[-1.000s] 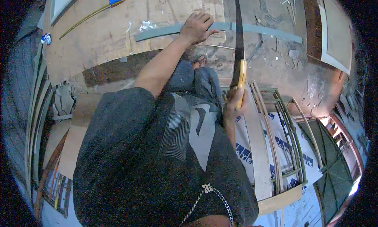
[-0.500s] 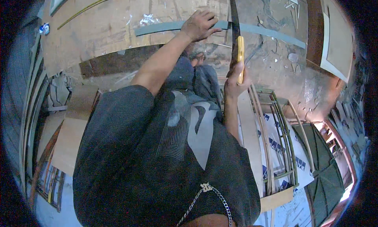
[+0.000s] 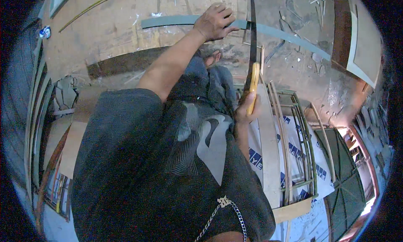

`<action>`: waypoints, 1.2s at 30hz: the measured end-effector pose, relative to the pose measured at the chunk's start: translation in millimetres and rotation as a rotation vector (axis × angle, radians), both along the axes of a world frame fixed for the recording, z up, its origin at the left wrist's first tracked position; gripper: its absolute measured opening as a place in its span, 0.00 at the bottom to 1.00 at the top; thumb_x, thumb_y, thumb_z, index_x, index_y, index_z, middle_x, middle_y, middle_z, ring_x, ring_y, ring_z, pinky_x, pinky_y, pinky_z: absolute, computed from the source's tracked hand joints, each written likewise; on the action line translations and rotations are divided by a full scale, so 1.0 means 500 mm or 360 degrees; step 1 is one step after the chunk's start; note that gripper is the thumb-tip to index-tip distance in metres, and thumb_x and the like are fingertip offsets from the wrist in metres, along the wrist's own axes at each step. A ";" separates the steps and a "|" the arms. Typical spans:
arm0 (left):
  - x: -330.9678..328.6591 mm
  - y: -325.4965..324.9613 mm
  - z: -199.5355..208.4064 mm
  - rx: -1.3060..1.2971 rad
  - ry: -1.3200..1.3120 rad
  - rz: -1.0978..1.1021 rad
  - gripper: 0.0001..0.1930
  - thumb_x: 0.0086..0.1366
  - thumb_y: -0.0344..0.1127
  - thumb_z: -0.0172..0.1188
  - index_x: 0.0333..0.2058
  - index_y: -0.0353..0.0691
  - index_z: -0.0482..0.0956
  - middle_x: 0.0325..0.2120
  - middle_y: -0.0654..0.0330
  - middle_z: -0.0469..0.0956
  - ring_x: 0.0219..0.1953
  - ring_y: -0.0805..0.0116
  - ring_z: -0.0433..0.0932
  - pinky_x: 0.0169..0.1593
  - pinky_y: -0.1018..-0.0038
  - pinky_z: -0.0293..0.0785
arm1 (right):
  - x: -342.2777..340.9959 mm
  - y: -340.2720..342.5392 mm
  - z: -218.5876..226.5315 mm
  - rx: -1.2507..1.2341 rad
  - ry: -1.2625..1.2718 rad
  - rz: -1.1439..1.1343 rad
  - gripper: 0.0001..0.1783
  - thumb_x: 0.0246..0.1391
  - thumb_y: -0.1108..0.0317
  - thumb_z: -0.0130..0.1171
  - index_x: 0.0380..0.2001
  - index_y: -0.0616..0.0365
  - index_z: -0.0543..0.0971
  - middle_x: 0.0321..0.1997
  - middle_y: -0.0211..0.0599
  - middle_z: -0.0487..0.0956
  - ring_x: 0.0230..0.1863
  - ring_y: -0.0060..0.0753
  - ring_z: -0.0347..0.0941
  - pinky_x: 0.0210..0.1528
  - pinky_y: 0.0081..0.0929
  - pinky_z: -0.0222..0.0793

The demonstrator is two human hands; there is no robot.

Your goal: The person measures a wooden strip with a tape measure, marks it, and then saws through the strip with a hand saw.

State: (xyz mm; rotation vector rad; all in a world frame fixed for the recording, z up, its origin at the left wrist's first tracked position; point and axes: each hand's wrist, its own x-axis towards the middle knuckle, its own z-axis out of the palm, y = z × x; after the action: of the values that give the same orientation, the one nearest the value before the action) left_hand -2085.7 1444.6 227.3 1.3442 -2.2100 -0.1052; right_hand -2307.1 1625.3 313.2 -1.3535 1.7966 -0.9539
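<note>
Pressing the curved grey strip (image 3: 176, 20), left hand (image 3: 216, 22) flat; right hand (image 3: 247, 110) grips yellow-handled saw (image 3: 252, 53).

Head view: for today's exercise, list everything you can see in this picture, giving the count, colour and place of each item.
Long strip: one, grey-green, lying across the wooden board at the top, under the left hand.
Handsaw: one, dark blade with yellow handle, upright at top centre, blade crossing the strip.
Wooden board: one, pale tan, upper left.
Dark plank: one, brown, below the board's edge.
Metal frame: one, greenish, right of centre, over white sheets with blue print.
Wooden slat: one, pale, beside the frame.
Neck chain: one, silver, bottom centre.
Foot: one, bare, on the floor near the saw.
Left hand: pressing the strip.
Right hand: gripping the saw handle.
</note>
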 end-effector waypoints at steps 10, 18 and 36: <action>-0.007 0.006 -0.014 -0.0012 0.0034 0.0081 0.17 0.51 0.52 0.60 0.29 0.44 0.75 0.31 0.61 0.71 0.42 0.61 0.70 0.50 0.64 0.66 | 0.011 -0.036 -0.062 -0.0129 -0.0159 -0.0069 0.19 0.60 0.55 0.49 0.30 0.64 0.73 0.19 0.26 0.68 0.21 0.18 0.60 0.23 0.17 0.57; -0.016 0.007 -0.022 -0.0024 0.0052 0.0048 0.18 0.50 0.53 0.61 0.30 0.45 0.75 0.32 0.62 0.71 0.43 0.61 0.70 0.50 0.64 0.65 | 0.070 -0.226 -0.026 -0.0123 -0.0142 -0.0122 0.20 0.60 0.56 0.48 0.29 0.65 0.74 0.19 0.28 0.70 0.20 0.19 0.62 0.22 0.18 0.58; -0.015 0.031 -0.023 0.0132 0.0218 0.0228 0.17 0.48 0.50 0.65 0.27 0.43 0.76 0.29 0.57 0.71 0.40 0.55 0.72 0.47 0.62 0.67 | 0.065 -0.138 -0.021 0.0016 -0.0245 -0.0166 0.18 0.60 0.56 0.49 0.28 0.62 0.74 0.18 0.25 0.69 0.19 0.15 0.62 0.20 0.15 0.56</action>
State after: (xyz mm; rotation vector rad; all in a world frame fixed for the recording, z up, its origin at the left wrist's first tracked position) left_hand -2093.4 1459.9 215.9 1.4896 -2.0095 -0.2311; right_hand -2274.5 1556.0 302.5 -1.1567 1.7655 -1.0733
